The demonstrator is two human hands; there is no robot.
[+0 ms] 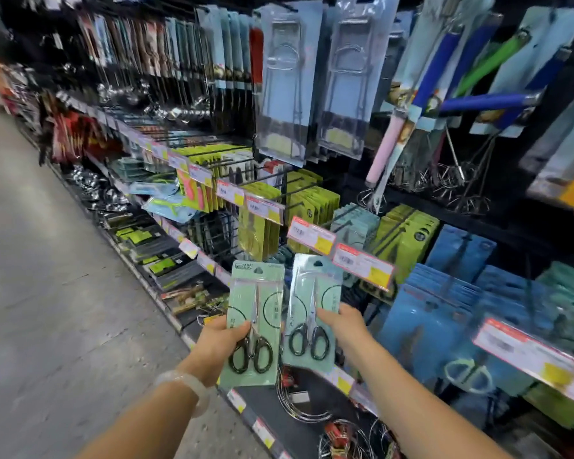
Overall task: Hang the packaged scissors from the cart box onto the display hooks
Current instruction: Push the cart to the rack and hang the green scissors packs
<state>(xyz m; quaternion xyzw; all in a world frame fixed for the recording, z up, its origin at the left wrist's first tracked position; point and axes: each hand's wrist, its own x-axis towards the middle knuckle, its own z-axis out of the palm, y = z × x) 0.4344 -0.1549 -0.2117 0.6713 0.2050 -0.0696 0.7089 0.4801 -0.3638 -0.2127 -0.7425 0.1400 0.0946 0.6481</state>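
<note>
Head view shows me holding one pack in each hand in front of the display. My left hand (pixel 221 342) has its fingers curled round the lower part of the left scissors pack (pixel 254 323), thumb pressed on the front near the black handles; my right hand (pixel 340 326) pinches the right scissors pack (pixel 312 309) at its right edge, thumb on the front, the other fingers hidden behind the card. I take the pink and yellow price tag (pixel 363 265) as my landmark. Both packs sit just below and to the left of it, upright, with the top of the right pack close to its lower left corner; the two packs are side by side and nearly touching. Above and behind the tag are the hooks (pixel 345 215) with green and teal packs on them, and to its right, blue packs. The cart box is out of view. The main risk, as I judge it, is missing the hang hole: it is small, at the top of each card, and my grip is low, so the card top can flex or swing and slide past the hook tip. The tag itself juts out and could catch a card's top edge. With both hands full I cannot steady a hook, and a one-edge pinch may let the right pack twist or drop. I also cannot tell which hook carries matching stock, so a wrong peg is possible.
</note>
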